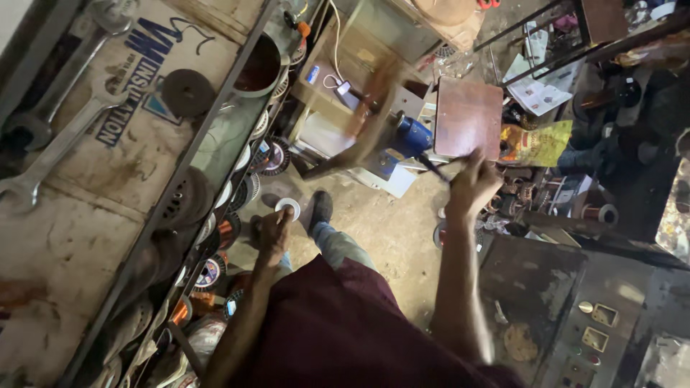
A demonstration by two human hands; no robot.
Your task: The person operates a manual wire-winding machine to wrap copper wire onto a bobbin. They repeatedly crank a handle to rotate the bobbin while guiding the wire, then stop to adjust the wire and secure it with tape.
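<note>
seen from above, standing in a cramped workshop with a dusty concrete floor [388, 230]. right hand [471, 183] raised and closed narrow around a thin dark handle [433, 169], which runs left and far toward a blue machine body [412, 135]; beside that, a brown blur [370, 118] suggesting something spinning or swinging fast, so likely a hand-cranked winder, though too smeared to say for sure. just right of the machine, a flat reddish-brown board [468, 118] standing on the bench. left hand [272, 233] lowered near the shelf edge, fingers curled, possibly pinching something small, but cannot tell what, if anything. close by on the floor, a white ring-shaped roll [288, 208], just beside a dark shoe [320, 208]. along the left, a slanted metal shelf rail [194, 151] lined with spools of copper wire [210, 271], and further left two large spanners [50, 133] lying on a cardboard sheet [129, 122]. near right, a grimy control panel [596, 323] with small meters. risks, judged from here: grip slipping off the thin handle at this speed, knuckles striking the board standing so close; loose maroon clothing [338, 323] or fine wire snagging in the turning part; a foot catching the roll lying underfoot.
</note>
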